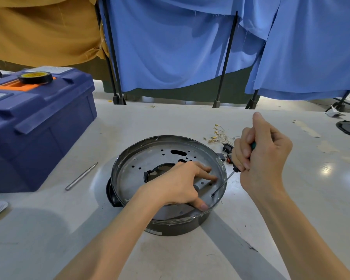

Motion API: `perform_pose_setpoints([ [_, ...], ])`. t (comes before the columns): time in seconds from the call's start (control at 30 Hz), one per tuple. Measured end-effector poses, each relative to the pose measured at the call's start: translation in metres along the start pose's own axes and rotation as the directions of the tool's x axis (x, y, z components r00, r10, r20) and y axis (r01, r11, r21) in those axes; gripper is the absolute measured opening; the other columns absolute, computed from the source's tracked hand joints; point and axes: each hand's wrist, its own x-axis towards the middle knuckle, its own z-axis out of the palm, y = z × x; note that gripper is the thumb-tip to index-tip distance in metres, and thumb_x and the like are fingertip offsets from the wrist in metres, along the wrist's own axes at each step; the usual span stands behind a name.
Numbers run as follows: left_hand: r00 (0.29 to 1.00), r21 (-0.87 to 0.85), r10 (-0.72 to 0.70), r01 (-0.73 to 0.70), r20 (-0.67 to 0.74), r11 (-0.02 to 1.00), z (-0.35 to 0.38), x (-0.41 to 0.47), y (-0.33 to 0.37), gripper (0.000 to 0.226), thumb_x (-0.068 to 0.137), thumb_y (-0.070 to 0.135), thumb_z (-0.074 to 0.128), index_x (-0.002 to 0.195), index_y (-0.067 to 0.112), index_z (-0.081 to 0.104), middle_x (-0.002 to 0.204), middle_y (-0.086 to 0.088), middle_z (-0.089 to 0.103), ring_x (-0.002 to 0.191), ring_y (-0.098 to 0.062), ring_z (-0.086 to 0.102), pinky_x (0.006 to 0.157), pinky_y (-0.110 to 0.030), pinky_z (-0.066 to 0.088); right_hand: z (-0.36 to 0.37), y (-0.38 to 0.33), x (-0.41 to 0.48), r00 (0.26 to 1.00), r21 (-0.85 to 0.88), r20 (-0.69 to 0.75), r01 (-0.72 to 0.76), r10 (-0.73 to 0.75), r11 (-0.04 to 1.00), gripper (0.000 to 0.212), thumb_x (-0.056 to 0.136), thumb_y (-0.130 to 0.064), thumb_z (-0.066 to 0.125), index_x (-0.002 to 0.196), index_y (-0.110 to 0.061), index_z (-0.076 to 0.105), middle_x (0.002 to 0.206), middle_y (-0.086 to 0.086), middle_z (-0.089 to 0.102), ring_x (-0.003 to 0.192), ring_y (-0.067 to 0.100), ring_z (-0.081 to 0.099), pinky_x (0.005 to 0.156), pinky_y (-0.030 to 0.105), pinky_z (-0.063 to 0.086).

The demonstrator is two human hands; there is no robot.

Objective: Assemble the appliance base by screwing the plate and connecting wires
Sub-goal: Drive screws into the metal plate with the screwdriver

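Round dark appliance base (pixel 176 227) sits mid-table with a shiny perforated metal plate (pixel 150 156) inside. Left hand (pixel 180 182) presses flat on the plate. Right hand (pixel 263 158) fists a green-handled screwdriver (pixel 223 183), tip in a hole by the base's right rim. Brass-tipped wires (pixel 218 136) lie just behind the base.

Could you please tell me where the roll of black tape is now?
The tape roll lies at the far left of the head view, on the blue toolbox lid, partly over its orange handle.
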Motion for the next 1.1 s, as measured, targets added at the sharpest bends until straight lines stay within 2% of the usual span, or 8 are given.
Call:
perform_pose_setpoints([
  [0.17, 0.999, -0.086, 0.002, -0.005, -0.033, 0.996, 0.002, -0.004, -0.001, 0.068, 0.065, 0.023, 0.088, 0.127, 0.038, 0.062, 0.148, 0.021, 0.04, 0.136, -0.004, 0.034, 0.103, -0.022, 0.027, 0.001, -0.008, -0.004, 0.947, -0.099, 0.301, -0.084, 0.11, 0.992, 0.035, 0.085, -0.023, 0.041, 0.059, -0.01, 0.061, 0.049, 0.007, 0.047, 0.039, 0.023, 0.04, 0.044, 0.032, 0.039],
  [0.3, 1.0, -0.163, -0.006, 0.003, -0.021, 0.987, 0.001, -0.007, 0.002, 0.071, 0.066, 0.018, 0.088, 0.13, 0.03, 0.06, 0.146, 0.015, 0.042, 0.135, -0.005, 0.037, 0.114, -0.031, 0.031, -0.004, -0.019, 0.003, 0.867, -0.192, 0.492, 0.026, 0.074, 0.981, 0.025, 0.094, -0.012, 0.052, 0.086, -0.005, 0.074, 0.074, 0.013, 0.07, 0.075, 0.031, 0.069, 0.085, 0.042, 0.058],
  [0.47, 1.0, -0.238, -0.002, -0.002, -0.017, 0.971, 0.0, -0.01, 0.005, 0.067, 0.065, 0.011, 0.088, 0.125, 0.025, 0.061, 0.14, 0.007, 0.049, 0.129, -0.013, 0.046, 0.111, -0.041, 0.037, 0.003, -0.013, -0.007, 0.871, -0.089, 0.49, 0.026, 0.021, 0.996, 0.023, 0.091, -0.019, 0.055, 0.088, -0.005, 0.072, 0.08, 0.008, 0.064, 0.069, 0.023, 0.056, 0.069, 0.032, 0.05],
  [0.6, 1.0, -0.267, 0.007, -0.007, -0.001, 0.964, 0.0, -0.011, 0.004, 0.047, 0.068, 0.013, 0.087, 0.096, 0.037, 0.059, 0.126, 0.005, 0.058, 0.115, -0.017, 0.057, 0.101, -0.043, 0.046, 0.001, -0.013, -0.011, 0.808, -0.092, 0.577, -0.081, 0.119, 0.993, 0.031, 0.096, -0.022, 0.048, 0.11, -0.008, 0.072, 0.09, 0.007, 0.063, 0.084, 0.02, 0.058, 0.082, 0.03, 0.051],
  [0.77, 1.0, -0.184, 0.02, -0.019, 0.003, 0.983, 0.002, -0.007, 0.001, 0.039, 0.071, 0.018, 0.085, 0.089, 0.039, 0.058, 0.145, 0.011, 0.045, 0.13, -0.01, 0.043, 0.107, -0.031, 0.035, -0.003, -0.014, -0.007, 0.858, -0.203, 0.514, 0.127, -0.005, 0.971, 0.026, 0.087, -0.017, 0.065, 0.11, -0.007, 0.07, 0.092, 0.013, 0.062, 0.089, 0.026, 0.066, 0.085, 0.039, 0.059],
  [0.9, 1.0, -0.225, 0.011, -0.012, -0.008, 0.974, 0.001, -0.007, 0.002, 0.025, 0.079, 0.031, 0.079, 0.095, 0.035, 0.06, 0.124, 0.006, 0.058, 0.11, -0.01, 0.051, 0.071, -0.005, 0.036, 0.005, 0.001, -0.014, 0.914, -0.433, 0.342, 0.361, -0.219, 0.826, 0.023, 0.08, -0.027, 0.079, 0.084, -0.006, 0.069, 0.079, 0.009, 0.061, 0.078, 0.031, 0.066, 0.068, 0.045, 0.06],
  [0.97, 1.0, -0.289, 0.019, -0.023, -0.017, 0.957, 0.0, -0.007, 0.005, 0.026, 0.084, 0.033, 0.074, 0.104, 0.028, 0.06, 0.105, 0.001, 0.061, 0.11, -0.017, 0.053, 0.08, -0.012, 0.043, 0.008, 0.009, -0.016, 0.926, -0.495, 0.219, 0.378, -0.308, 0.782, 0.025, 0.083, -0.024, 0.077, 0.075, -0.007, 0.062, 0.072, 0.01, 0.059, 0.071, 0.033, 0.067, 0.062, 0.04, 0.058],
  [1.1, 0.994, -0.35, 0.091, -0.108, -0.066, 0.93, -0.001, -0.006, 0.019, 0.025, 0.094, 0.025, 0.062, 0.114, 0.011, 0.062, 0.117, -0.003, 0.066, 0.118, -0.022, 0.057, 0.105, -0.048, 0.041, 0.011, 0.016, -0.016, 0.92, -0.594, 0.062, 0.346, -0.388, 0.726, 0.035, 0.089, -0.032, 0.068, 0.073, -0.003, 0.057, 0.068, 0.017, 0.058, 0.065, 0.037, 0.062, 0.058, 0.039, 0.05],
])
